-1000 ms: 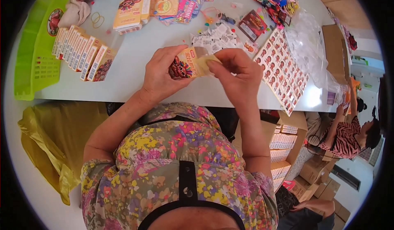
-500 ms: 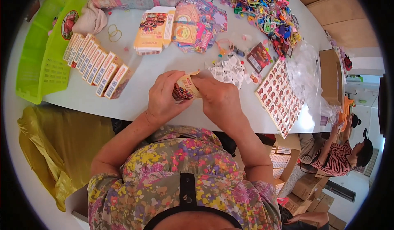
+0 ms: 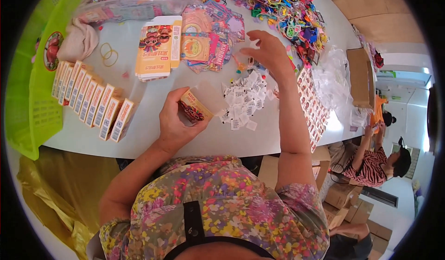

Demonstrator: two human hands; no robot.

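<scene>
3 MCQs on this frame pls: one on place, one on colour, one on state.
1. Where is the row of upright small boxes?
A. left of the left hand
B. right of the sticker sheet
C. in the basket

2. What colour is the basket?
A. red
B. green
C. blue

3. What is the left hand doing?
A. resting flat
B. pointing
C. holding a small box

Answers: 1 A, the row stands on the table's left side. 2 B, its wall is bright green. 3 C, the fingers wrap a small box while the right hand reaches away.

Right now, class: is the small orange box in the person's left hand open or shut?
Open. The small orange box in the left hand shows an end flap lifted, its opening turned toward the pile of white packets.
</scene>
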